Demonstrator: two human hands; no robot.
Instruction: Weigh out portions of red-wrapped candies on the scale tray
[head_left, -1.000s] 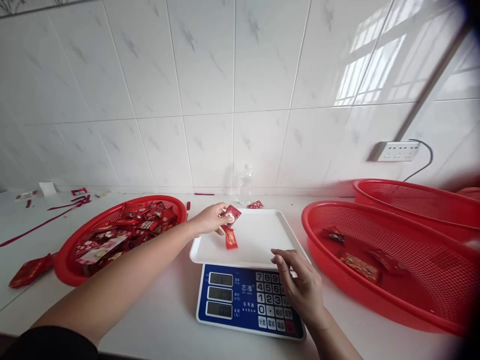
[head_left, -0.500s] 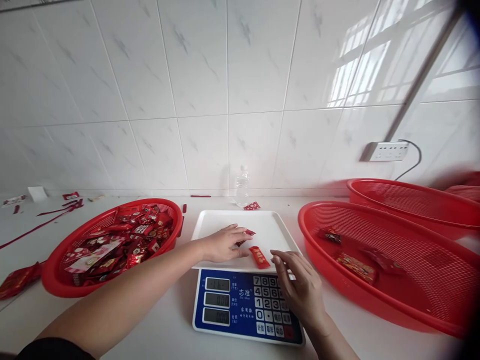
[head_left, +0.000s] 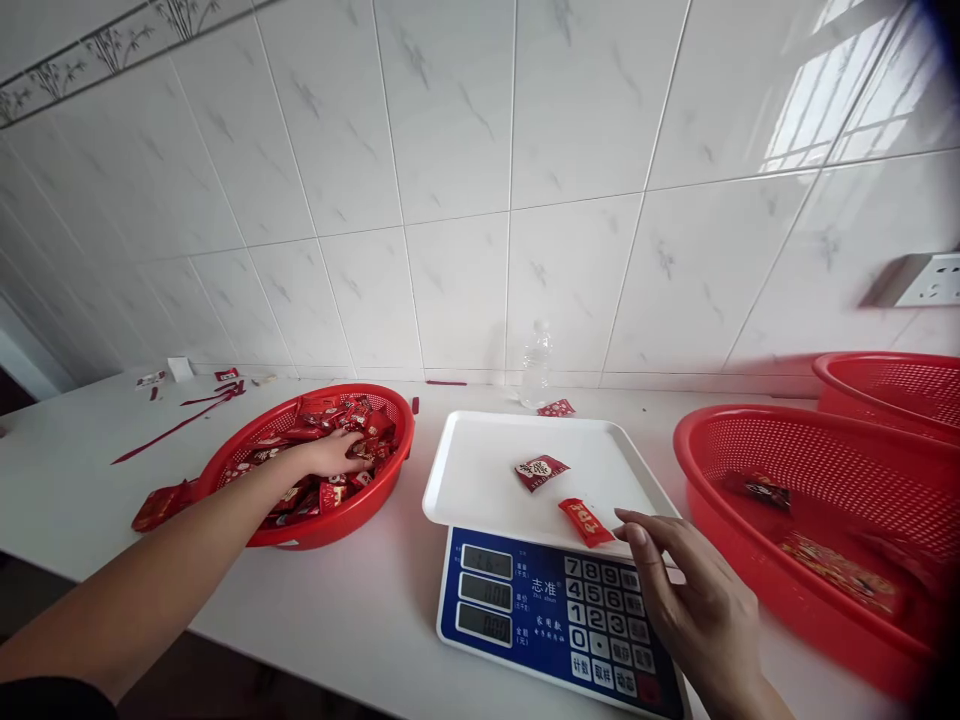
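Observation:
My left hand point(head_left: 336, 455) reaches into a red mesh basket point(head_left: 401, 470) full of small red wrapped packets point(head_left: 307, 425). Its fingers are stretched out over the packets, with the tips partly hidden among them. A flat dark-red packet point(head_left: 541, 471) and a narrow bright-red packet point(head_left: 585, 522) lie apart on the white tray point(head_left: 480, 500) of a digital scale point(head_left: 547, 590). By the tray's front right corner hovers my right hand point(head_left: 694, 590), fingers loosely bent, thumb close to the index finger, nothing visible in it. The narrow packet is just left of its fingertips.
Right of the scale stands a red basket point(head_left: 697, 450) with a few packets inside, another red basket point(head_left: 840, 370) behind it. A clear bottle point(head_left: 536, 370) and a red packet point(head_left: 556, 408) are near the tiled wall. Dark-red strips point(head_left: 180, 430) lie at left.
My left hand has moved off the tray, leftward into the full basket. The flat packet that it partly covered now shows fully. The view has turned left; my right hand stays by the tray.

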